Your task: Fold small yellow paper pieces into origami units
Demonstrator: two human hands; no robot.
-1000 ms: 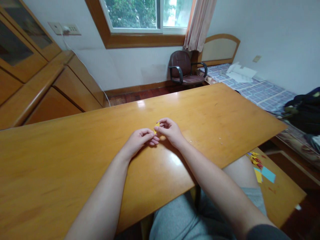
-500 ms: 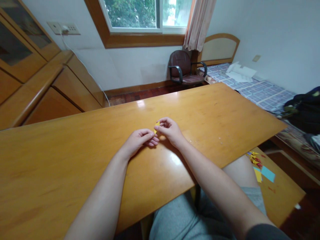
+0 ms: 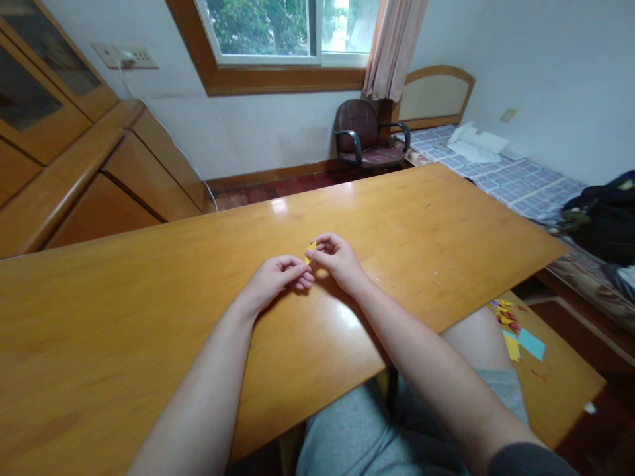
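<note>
A small piece of folded yellow paper [image 3: 311,251] is held between my hands, just above the wooden table [image 3: 149,317]. My right hand [image 3: 337,260] pinches its upper part between thumb and fingers. From the left, my left hand [image 3: 280,277] grips its lower end between thumb and forefinger, the other fingers curled below. Much of the paper is covered by my fingertips, so its exact folded shape cannot be made out.
On a lower wooden surface at right lie several small folded yellow and red paper pieces [image 3: 507,316], a blue paper sheet [image 3: 532,344] and yellow paper [image 3: 510,345]. Beyond the table stand a chair [image 3: 364,135] and a bed [image 3: 526,178] with a dark bag [image 3: 605,218].
Almost nothing differs. Both hands keep their hold on the yellow paper in the same place, with only a tiny shift of the view.
</note>
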